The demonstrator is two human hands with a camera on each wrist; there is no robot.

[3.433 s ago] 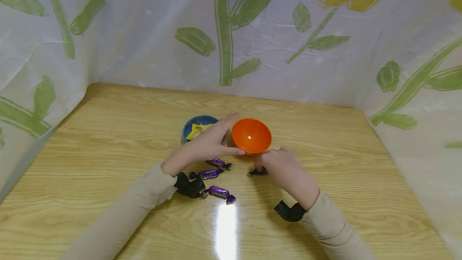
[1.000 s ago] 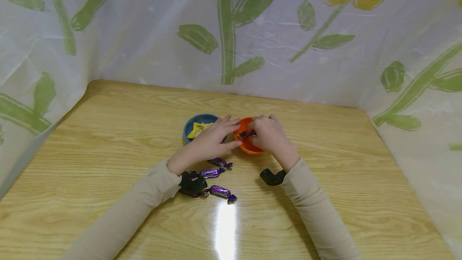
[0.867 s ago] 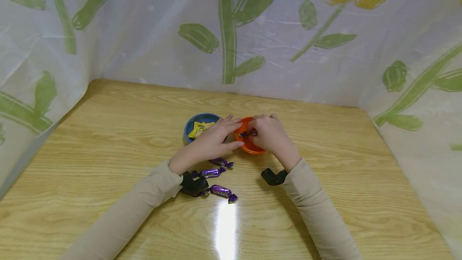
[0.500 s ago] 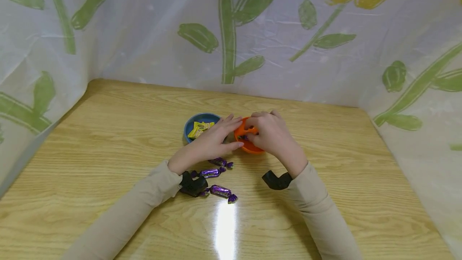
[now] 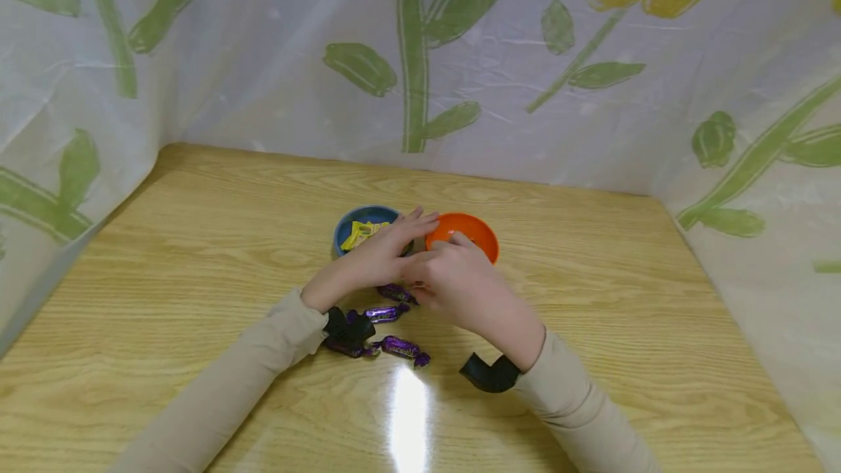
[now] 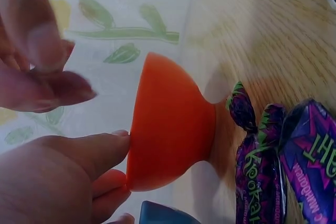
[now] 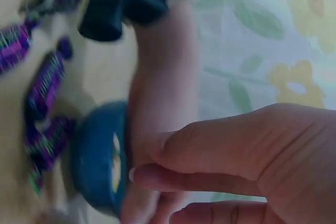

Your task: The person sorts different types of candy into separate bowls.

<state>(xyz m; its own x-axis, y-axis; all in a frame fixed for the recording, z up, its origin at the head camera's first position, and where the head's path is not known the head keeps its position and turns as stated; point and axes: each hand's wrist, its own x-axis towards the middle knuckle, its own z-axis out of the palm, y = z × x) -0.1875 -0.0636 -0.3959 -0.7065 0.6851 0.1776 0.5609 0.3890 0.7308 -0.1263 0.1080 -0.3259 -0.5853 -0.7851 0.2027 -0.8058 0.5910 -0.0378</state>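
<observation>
My left hand [image 5: 373,257] spans between the two bowls, its fairly straight fingers touching the rim of the orange bowl [image 6: 170,129]. Nothing is gripped in it. My right hand [image 5: 468,292] hangs in front of the orange bowl, beside the left thumb, over a purple-wrapped candy [image 5: 394,293]. Thumb and forefinger are held close, with nothing visible between them in the right wrist view. Further purple candies [image 5: 386,314] lie on the table nearer the body. Most of the orange bowl's inside is hidden behind the right hand.
A blue bowl [image 7: 92,161] holding yellow-wrapped sweets [image 5: 360,234] stands left of the orange one, partly covered by the left hand. Behind the wooden table [image 5: 611,298] hangs a flowered curtain [image 5: 276,93]. Black wrist mounts [image 5: 489,373] sit at both cuffs.
My right hand took a purple candy from the table into the orange bowl and let go of it. It has since come out, moving left and nearer the body. My left hand has stayed put.
</observation>
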